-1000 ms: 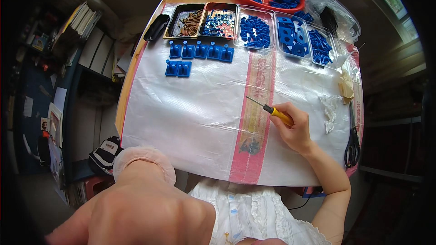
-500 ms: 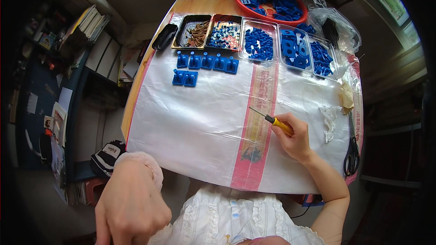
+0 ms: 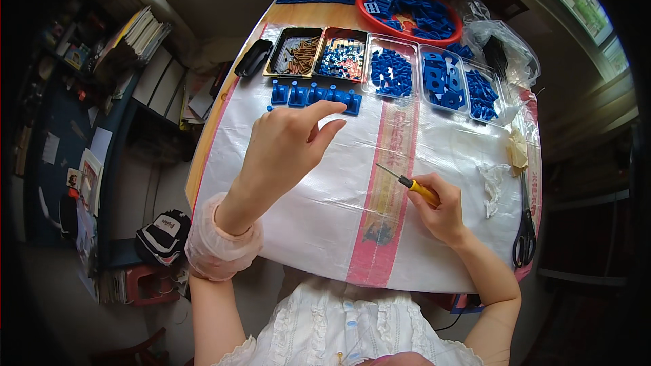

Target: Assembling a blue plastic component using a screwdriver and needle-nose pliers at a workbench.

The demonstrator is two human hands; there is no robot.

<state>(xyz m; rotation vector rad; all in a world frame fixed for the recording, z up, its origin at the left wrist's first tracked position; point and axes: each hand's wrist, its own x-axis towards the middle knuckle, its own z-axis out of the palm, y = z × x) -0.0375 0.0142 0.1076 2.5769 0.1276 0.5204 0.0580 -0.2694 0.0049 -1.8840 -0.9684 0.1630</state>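
Observation:
My right hand (image 3: 442,211) is wrapped round the yellow-and-black handle of a screwdriver (image 3: 422,191), its thin shaft pointing up and left over the red-printed stripe of the white sheet. My left hand (image 3: 285,146) is over the left part of the sheet with thumb and forefinger apart and nothing between them. Its forefinger reaches near the right end of a row of blue plastic parts with upright pegs (image 3: 317,95). The hand hides most of a second, shorter row below, of which only a bit shows at its left.
Along the back stand trays of brown screws (image 3: 302,56), metal nuts (image 3: 342,59) and small blue pieces (image 3: 391,73). Behind them is a red basin (image 3: 457,27) of blue parts. Black scissors (image 3: 524,240) and crumpled tissue (image 3: 494,186) lie at the right.
My left hand has swung up from the lower left, off the table, to over the sheet by the blue parts. The right hand with the screwdriver has hardly moved.

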